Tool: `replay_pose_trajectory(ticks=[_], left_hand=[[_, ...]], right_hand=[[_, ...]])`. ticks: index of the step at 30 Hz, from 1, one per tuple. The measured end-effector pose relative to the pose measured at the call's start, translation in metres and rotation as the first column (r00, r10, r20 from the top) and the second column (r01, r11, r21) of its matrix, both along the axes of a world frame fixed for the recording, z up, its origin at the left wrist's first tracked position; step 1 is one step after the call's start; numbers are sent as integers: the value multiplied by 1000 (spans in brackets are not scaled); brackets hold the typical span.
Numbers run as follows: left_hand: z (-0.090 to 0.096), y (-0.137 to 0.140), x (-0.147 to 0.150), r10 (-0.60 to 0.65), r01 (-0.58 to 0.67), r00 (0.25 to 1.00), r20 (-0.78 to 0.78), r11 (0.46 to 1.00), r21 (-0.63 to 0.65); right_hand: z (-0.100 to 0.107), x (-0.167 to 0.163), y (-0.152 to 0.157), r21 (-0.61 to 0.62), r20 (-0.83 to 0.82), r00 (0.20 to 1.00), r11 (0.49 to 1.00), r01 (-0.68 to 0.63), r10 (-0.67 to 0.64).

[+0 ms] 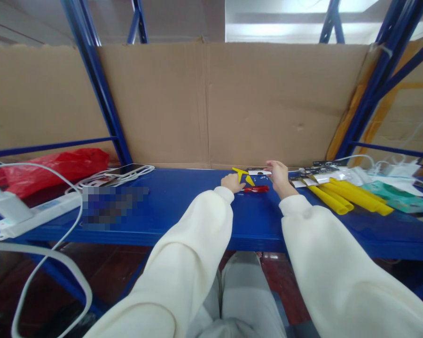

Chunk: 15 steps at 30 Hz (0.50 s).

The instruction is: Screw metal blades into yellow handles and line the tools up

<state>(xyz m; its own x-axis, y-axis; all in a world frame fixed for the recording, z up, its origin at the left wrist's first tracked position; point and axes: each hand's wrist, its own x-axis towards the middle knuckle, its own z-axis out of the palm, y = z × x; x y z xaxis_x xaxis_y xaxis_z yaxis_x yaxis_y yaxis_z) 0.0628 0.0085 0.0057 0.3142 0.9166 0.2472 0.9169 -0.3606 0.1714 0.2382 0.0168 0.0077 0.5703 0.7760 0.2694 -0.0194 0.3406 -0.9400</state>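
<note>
Yellow forked piece sits at the front of the person's left hand, above the blue tabletop, its arms poking out past the fingers. That left hand is nearly closed, knuckles up, fingers curled in around the piece so that it seems gripped. Just right of the hand is a yellow wedge-shaped bit; from where I stand I cannot tell whether it belongs to the forked piece. Close below it, also right of the left hand, lies a red-handled tool, its thin shaft pointing back toward that hand. Small pale bits are scattered between the two hands, and a black-and-white card lies just beyond them, near the right fingers. The right hand is raised a little, half open, thumb and fingers reaching leftward; whether it pinches something small I cannot tell. To the right of it are packets with black-and-white cards, then several yellow tubes and a green plastic packet. Well left of the left hand, a white power strip lies in front of a red plastic bag.
</note>
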Motion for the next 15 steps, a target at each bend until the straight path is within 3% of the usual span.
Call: replay_pose_trajectory(ticks=[5,15], left_hand=[[-3,3,-6,-76,78,996,55,996,-42],[-1,-1,-5,-116,116,992,-38,993,-8]], right_hand=[[-1,0,-1,1,-6,1000,1000,12,-12],[-3,1,1,6,46,999,1000,-7,6]])
